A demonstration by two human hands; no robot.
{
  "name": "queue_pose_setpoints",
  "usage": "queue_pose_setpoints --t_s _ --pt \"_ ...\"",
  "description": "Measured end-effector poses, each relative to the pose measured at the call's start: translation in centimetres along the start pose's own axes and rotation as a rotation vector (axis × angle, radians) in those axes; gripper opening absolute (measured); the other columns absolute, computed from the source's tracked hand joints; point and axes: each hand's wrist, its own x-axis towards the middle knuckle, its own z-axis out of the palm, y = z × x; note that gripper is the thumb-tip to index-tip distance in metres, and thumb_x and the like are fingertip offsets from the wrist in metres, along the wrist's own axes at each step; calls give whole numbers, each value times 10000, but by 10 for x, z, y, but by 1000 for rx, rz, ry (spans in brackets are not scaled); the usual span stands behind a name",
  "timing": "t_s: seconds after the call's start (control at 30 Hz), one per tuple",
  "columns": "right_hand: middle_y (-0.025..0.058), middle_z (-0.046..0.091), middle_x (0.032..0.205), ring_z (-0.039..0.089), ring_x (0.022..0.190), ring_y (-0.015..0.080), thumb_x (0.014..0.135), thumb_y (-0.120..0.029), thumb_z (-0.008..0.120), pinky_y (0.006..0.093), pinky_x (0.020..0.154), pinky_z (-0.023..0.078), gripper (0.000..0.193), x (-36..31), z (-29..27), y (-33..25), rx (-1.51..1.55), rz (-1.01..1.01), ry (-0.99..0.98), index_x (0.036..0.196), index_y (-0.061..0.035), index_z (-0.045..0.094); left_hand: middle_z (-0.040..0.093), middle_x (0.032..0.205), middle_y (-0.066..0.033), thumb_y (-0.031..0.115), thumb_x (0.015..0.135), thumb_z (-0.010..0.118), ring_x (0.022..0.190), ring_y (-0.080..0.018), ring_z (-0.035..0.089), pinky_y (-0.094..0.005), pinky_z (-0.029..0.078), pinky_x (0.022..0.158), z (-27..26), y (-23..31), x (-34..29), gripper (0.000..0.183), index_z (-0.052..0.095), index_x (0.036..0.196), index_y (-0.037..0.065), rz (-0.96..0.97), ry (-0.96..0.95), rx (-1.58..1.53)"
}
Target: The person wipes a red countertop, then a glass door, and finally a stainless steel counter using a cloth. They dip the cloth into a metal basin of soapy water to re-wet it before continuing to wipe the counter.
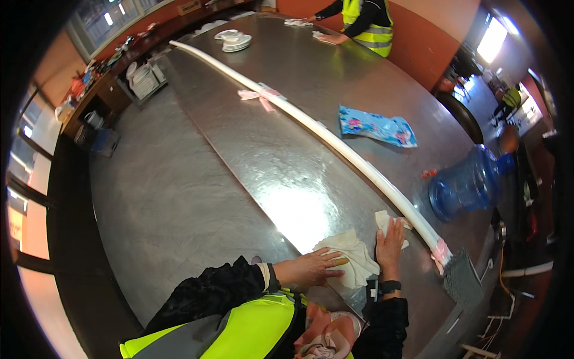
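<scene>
My left hand [311,268] lies flat with its fingers spread at the edge of a crumpled cream cloth [354,254]. A yellowish wrap shows on one of its fingers. My right hand [390,246] rests with fingers stretched out on a second, smaller pale cloth [382,220]. Both cloths lie on a shiny metal tabletop [239,143]. Just beyond the right hand runs a long white pole [335,143], with pink cloth [440,254] tied near its close end and a grey, rough-looking block [463,278] at the tip.
A blue water jug [463,185] lies tipped at the right, and a blue package [378,127] beyond the pole. White plates [234,42] stand stacked farther off. At the far end a co-worker [371,27] in a yellow vest has hands on white cloths [326,37].
</scene>
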Motion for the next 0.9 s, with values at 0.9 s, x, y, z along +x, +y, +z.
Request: queue_pose_setpoints --t_s 0.9 --pt "327 276 1548 230 1447 480 990 -450 513 549 1182 163 715 172 133 -261 95 -377 -94 1487 41 360 274 1620 -109 369 913 630 1495 -332 251 -503 213 1203 -145 -168 -207 641 428 1504 225 -433 298 148"
